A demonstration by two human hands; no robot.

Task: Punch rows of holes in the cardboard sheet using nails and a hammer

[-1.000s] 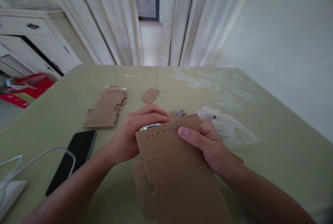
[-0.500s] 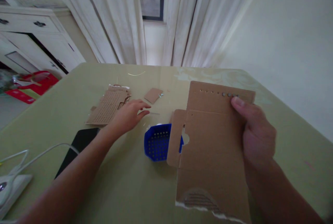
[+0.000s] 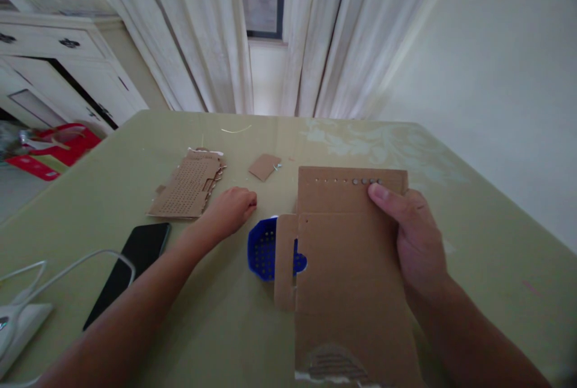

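My right hand grips the right edge of a brown cardboard sheet, its thumb on the front near the top. Along the sheet's upper part runs a row of small holes, several filled with small grey round pieces. The sheet's lower edge is torn. My left hand rests low over the table, fingers curled closed; whatever they may hold is hidden. Just right of it, a blue perforated basket stands partly behind the sheet. A second cardboard piece, punched with many holes, lies left of my left hand.
A small cardboard scrap with a pale twisted bit lies farther back. Near the far edge is a thin pale strand. At left are a black phone, a white cable and a white power strip.
My left hand has closed its fingers, and the thin needle-like piece by its fingertips no longer shows. My right hand has brought the cardboard sheet left and slightly down.
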